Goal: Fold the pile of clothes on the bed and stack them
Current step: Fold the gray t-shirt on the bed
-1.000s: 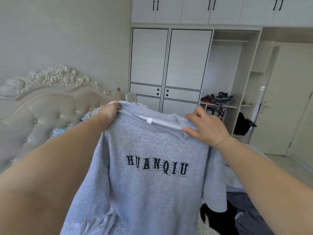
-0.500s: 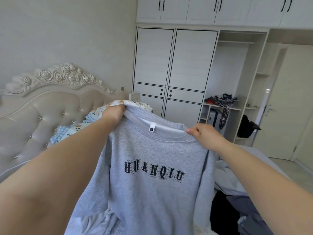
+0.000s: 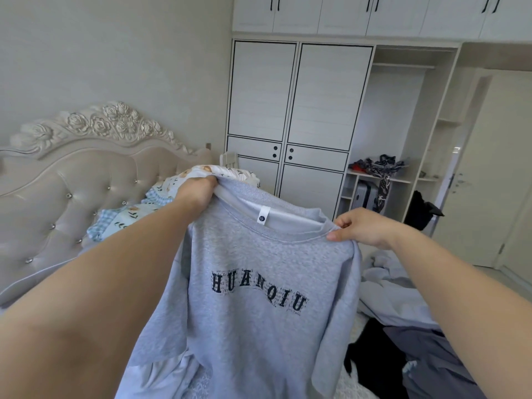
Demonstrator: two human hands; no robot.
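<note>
Fingers of my left hand (image 3: 198, 189) were curled shut around one shoulder seam of the grey sweatshirt (image 3: 253, 306), up at about eleven o'clock from the middle of my view, the knuckles facing away from me. The fabric bunched inside that fist. At about two o'clock my right hand (image 3: 359, 228) pinched the other shoulder, thumb pressed on the front of the collar edge and the other fingers folded closed behind it. Between the two grips the sweatshirt hung upright in the air with its front toward me, the dark letters HUANQIU across the chest and a small white neck tag (image 3: 262, 215) showing inside the collar. Its hem dropped out of view at six o'clock.

Behind my left hand, at ten o'clock, a patterned pillow (image 3: 126, 217) lay against the tufted headboard (image 3: 72, 180). At four o'clock loose pale and dark clothes (image 3: 403, 326) were heaped on the bed. At one o'clock stood the white wardrobe (image 3: 296, 105); its open shelf (image 3: 403, 180) held a crumpled dark patterned garment (image 3: 380, 165), one end trailing over the edge, and a grey suitcase (image 3: 365, 195) stood in the compartment below.
</note>
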